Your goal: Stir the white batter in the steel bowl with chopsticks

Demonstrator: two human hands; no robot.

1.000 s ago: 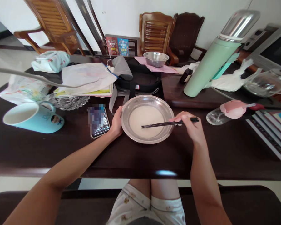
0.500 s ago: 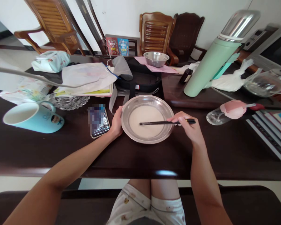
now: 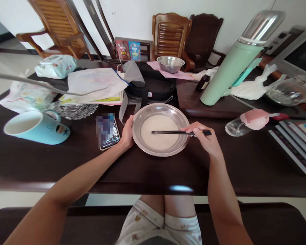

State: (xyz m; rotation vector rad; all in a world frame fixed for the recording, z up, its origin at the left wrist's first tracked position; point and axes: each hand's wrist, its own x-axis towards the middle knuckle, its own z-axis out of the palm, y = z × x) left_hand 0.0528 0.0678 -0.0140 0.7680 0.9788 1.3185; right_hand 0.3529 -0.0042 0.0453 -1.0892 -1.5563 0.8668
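Observation:
A wide metal bowl (image 3: 160, 152) stands on the dark table in front of me, with a milky white liquid (image 3: 159, 143) in it. My left hand (image 3: 128, 133) grips the bowl's left rim; its fingertips are partly hidden behind the wall. Closed round a pair of black chopsticks (image 3: 168, 132), my right hand (image 3: 202, 136) is at the bowl's right edge. The chopsticks lie nearly level across the bowl, their tips at the liquid left of its middle. Just left of my left hand is a phone (image 3: 112, 134) with a lit screen.
A light blue mug (image 3: 38, 127) and a glass dish (image 3: 78, 110) are at the left. Behind the bowl lie a black bag (image 3: 153, 85) and a small metal bowl (image 3: 170, 64). On the right are a green thermos (image 3: 226, 71), a pink-lidded bottle (image 3: 247, 122) and several books (image 3: 295, 143).
The chopstick tips have shifted slightly up and to the left in the liquid, and my right hand has tilted a little with them. My left hand stays on the rim.

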